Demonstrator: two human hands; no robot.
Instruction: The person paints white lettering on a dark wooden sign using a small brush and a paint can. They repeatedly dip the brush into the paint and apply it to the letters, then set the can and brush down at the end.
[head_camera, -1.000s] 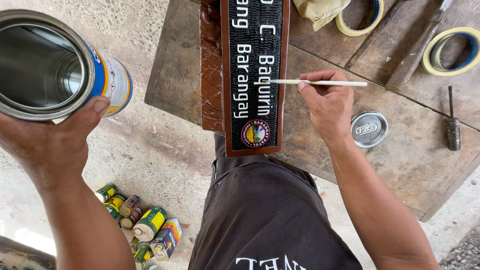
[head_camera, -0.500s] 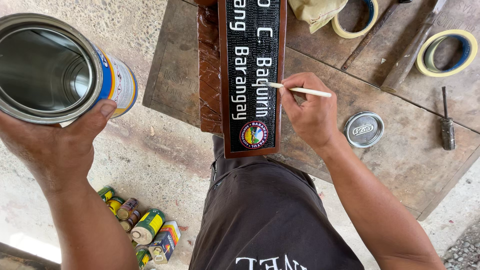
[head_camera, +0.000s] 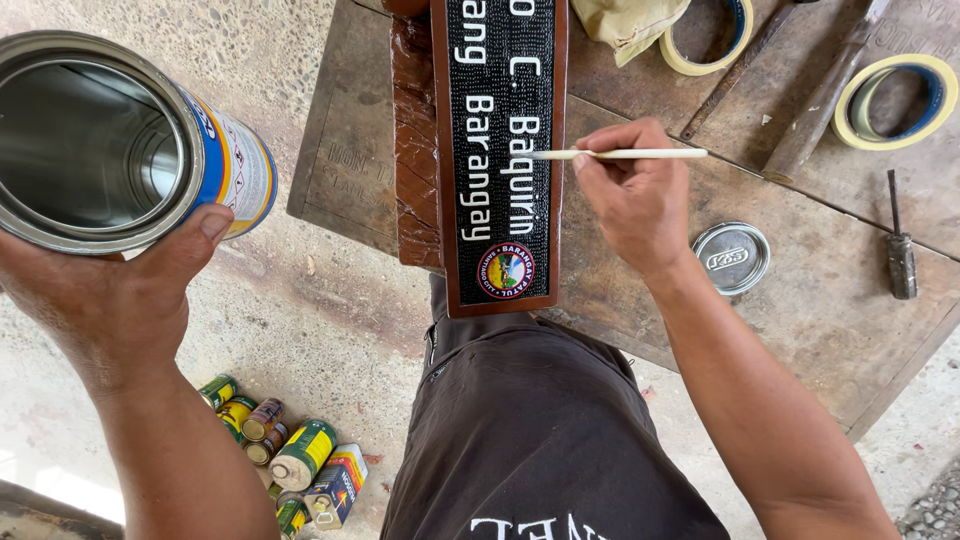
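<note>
Your left hand (head_camera: 100, 300) grips an open tin (head_camera: 110, 140) over concrete floor (head_camera: 330, 300); your right hand (head_camera: 630, 200) pinches a brush (head_camera: 620, 154) above the wooden table (head_camera: 800, 300).

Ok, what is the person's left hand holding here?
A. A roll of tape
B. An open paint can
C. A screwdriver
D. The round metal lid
B: the left hand grips an open paint can, mouth toward the camera, held off the table, while the right hand holds a thin brush at the sign.
</note>
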